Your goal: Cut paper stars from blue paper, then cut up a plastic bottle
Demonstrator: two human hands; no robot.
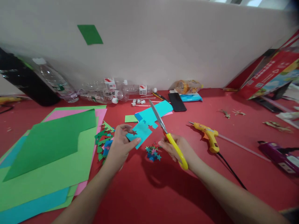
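Head view: left hand (120, 141), fingers clamped on thin bright-blue paper sheet (143, 134), flat, straight-edged, star-shaped holes cut in it, over smooth red surface (135, 193). Right hand (179, 148), fingers curled on yellow-handled metal scissors (172, 141), slim blades together, pointing away. Small multicoloured star cutouts (153, 153) heaped between hands.

glue gun (212, 137) blocks passage right of right hand (176, 147)

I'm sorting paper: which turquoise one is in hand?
The star-cut turquoise paper piece pinched in the left hand; the turquoise paper strip behind it and turquoise sheets at left lie unheld.
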